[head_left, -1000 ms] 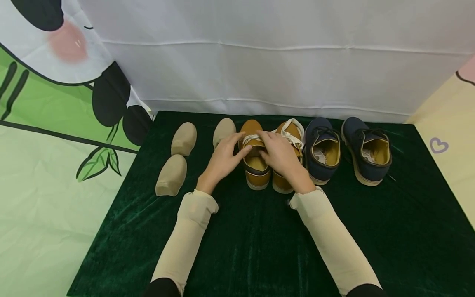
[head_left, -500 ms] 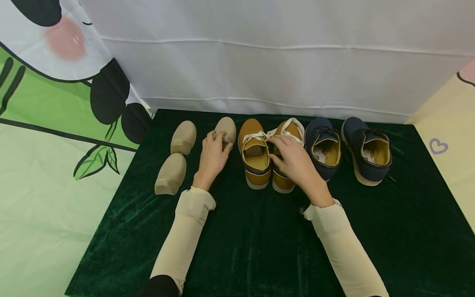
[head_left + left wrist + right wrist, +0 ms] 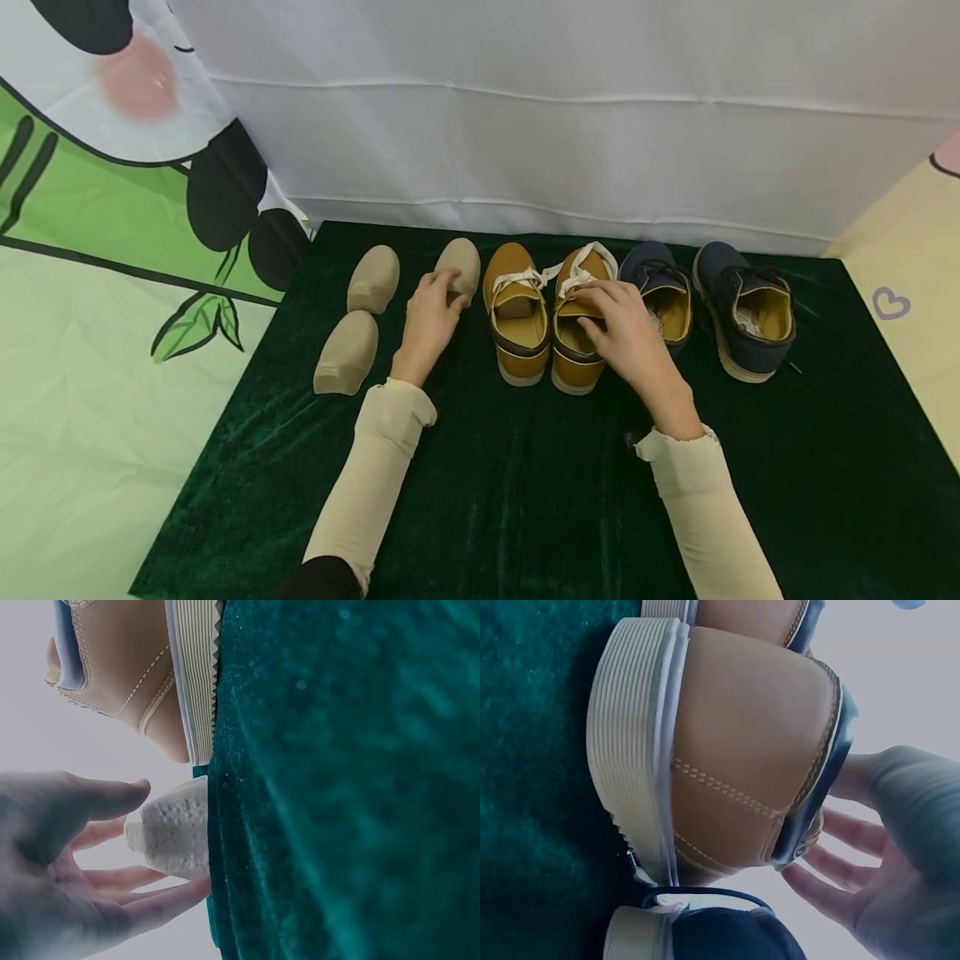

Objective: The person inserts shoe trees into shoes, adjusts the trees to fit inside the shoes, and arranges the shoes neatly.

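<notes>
Preparation for a grip seems under way, with the left hand [image 3: 429,321] loosely straddling the rightmost beige shoe form [image 3: 462,258] on the green-covered table [image 3: 487,500], the right hand [image 3: 628,332] relaxed over the right tan shoe [image 3: 576,372], and the next move likely calling for a closing hold.

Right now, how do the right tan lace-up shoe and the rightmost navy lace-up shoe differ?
The tan shoe has white laces; the navy shoe has dark laces. The right hand is at the tan shoe; no hand is at the navy shoe. Both have yellow linings and pale soles.
</notes>
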A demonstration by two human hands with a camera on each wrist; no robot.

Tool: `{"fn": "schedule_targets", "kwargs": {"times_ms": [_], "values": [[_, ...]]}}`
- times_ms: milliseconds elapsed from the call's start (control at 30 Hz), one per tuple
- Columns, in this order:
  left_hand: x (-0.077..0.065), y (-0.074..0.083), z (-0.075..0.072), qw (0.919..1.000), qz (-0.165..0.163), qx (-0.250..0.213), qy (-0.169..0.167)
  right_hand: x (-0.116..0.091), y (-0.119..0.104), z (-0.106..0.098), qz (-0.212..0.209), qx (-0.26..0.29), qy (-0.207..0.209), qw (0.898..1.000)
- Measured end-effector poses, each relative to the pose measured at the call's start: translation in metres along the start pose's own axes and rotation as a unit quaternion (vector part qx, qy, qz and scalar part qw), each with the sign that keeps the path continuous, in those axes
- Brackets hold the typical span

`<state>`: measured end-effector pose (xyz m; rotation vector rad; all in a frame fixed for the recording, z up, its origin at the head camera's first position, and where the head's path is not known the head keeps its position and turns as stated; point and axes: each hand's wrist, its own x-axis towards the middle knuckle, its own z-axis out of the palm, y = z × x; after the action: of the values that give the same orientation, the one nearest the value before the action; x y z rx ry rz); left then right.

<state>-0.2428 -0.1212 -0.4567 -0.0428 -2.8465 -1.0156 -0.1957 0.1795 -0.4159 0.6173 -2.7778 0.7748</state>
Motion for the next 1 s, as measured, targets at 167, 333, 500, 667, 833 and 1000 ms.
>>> {"fn": "schedule_targets", "kwargs": {"times_ms": [167,333,500,667,833,1000], "values": [[-0.003,0.003,0.001,0.9997,0.002,0.006,0.022,-0.005,0.005,0.0,0.011,0.006,0.006,1.0],[-0.007,0.006,-0.003,0.9988,0.01,0.019,0.044,-0.004,0.008,-0.001,0.008,0.006,0.008,1.0],[-0.011,0.009,-0.008,0.9977,0.017,0.033,0.056,-0.004,0.014,-0.002,0.011,0.013,0.006,1.0],[-0.018,0.015,-0.015,0.9951,0.035,0.05,0.078,-0.005,0.019,-0.003,0.008,0.016,0.015,1.0],[-0.032,0.024,-0.027,0.9895,0.051,0.063,0.119,-0.006,0.019,-0.001,0.005,0.022,0.019,1.0],[-0.05,0.035,-0.037,0.9843,0.073,0.062,0.148,-0.006,0.016,-0.001,0.01,0.024,0.025,0.999]]}}
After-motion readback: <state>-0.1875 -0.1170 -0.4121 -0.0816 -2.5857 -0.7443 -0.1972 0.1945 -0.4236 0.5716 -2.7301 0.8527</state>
